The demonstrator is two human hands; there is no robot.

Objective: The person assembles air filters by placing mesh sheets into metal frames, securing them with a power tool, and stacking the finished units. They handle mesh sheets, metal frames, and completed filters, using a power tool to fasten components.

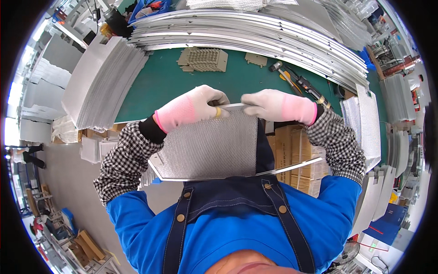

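A grey metal mesh panel (210,148) is tilted against my apron, over the near edge of the bench. My left hand (194,107), in a white and pink knit glove, closes on its far edge. My right hand (276,106), gloved alike, pinches a pale metal strip (235,106) at the panel's far right corner; the fingertips are partly hidden. Along the panel's near edge runs a thin metal frame strip (294,165), its right end sticking out well past the mesh.
Beyond my hands, the green bench (159,86) holds beige plastic blocks (207,59), a hammer (283,75) and a power screwdriver (310,89). Long metal strips (246,29) lie across the back. Mesh panels (102,84) are stacked at left; cardboard boxes (292,141) sit below.
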